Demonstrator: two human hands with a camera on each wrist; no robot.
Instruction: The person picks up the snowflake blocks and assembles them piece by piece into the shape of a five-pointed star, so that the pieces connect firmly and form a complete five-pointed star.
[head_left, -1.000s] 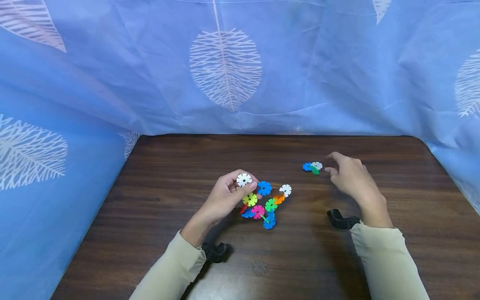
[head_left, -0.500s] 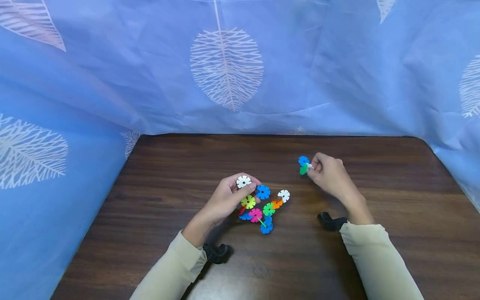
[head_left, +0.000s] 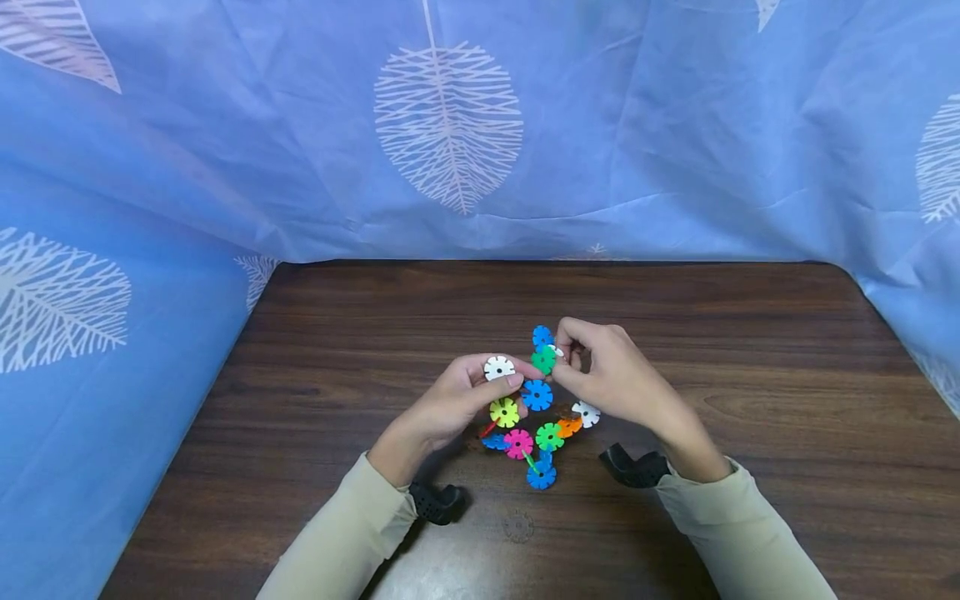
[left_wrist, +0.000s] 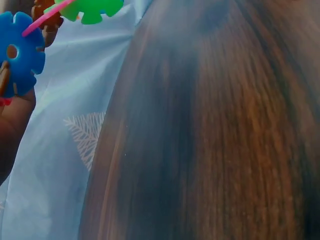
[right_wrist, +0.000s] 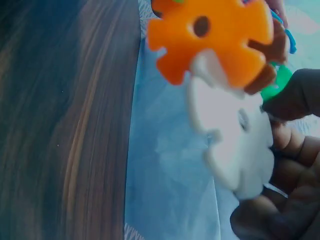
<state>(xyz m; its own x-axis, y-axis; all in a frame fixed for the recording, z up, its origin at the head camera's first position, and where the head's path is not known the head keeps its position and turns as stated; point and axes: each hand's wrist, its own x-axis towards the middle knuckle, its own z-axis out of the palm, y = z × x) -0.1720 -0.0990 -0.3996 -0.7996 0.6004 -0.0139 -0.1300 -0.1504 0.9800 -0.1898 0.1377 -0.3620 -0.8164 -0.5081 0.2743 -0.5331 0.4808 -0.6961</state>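
My left hand (head_left: 442, 404) pinches a chain of notched plastic snowflake discs near a white disc (head_left: 498, 369). Yellow, red, pink, green, orange and blue pieces hang in a loose loop below it, ending in another white disc (head_left: 587, 414) at the right. Between thumb and fingers, my right hand (head_left: 618, 371) pinches a small cluster of joined snowflake discs (head_left: 543, 360), blue, green and white. That cluster is just above the chain's upper blue disc (head_left: 537, 395), close to my left fingertips; contact cannot be told. The chain's orange disc (right_wrist: 215, 42) looms large in the right wrist view.
The dark wooden table (head_left: 360, 317) lies under both hands. Blue cloth (head_left: 600, 150) with white leaf prints hangs along its back and left edges. Black camera mounts (head_left: 633, 467) sit at both wrists.
My right hand has picked up the blue, green and white cluster from the table and brought it left, beside the chain. The left hand keeps its hold nearly in place.
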